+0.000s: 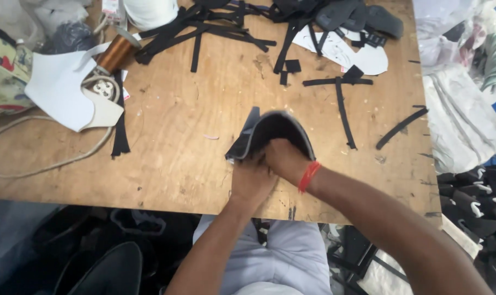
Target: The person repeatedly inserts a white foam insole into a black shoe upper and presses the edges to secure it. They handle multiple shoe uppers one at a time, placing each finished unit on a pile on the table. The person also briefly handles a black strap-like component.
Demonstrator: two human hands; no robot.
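Nearest the camera, the person's light trousers (283, 257) show below the edge of the wooden counter (193, 125), with a dark shoe upper (108, 270) on the floor to the left. Above the near edge, the left hand (251, 180) and the right hand (285, 158), a red band (308, 176) on its wrist, meet over a curved dark grey shoe-upper piece (270, 131); each grip is closed on its lower edge, holding it arched above the plywood near the counter's middle. The surface is scuffed and stained bare plywood. Black fabric strips (343, 109) lie scattered to the right and farther back. On the left lie a white cut-out piece (59, 90), a pale cord (46, 161) looping along the wood, and a spool of copper-coloured thread (115, 53). At the far edge sits a heap of black straps (204, 24) and dark padded pieces (362, 16) over a white pattern sheet (368, 57). Beyond the counter's right side, piles of grey and white material (461, 120) cover the floor.
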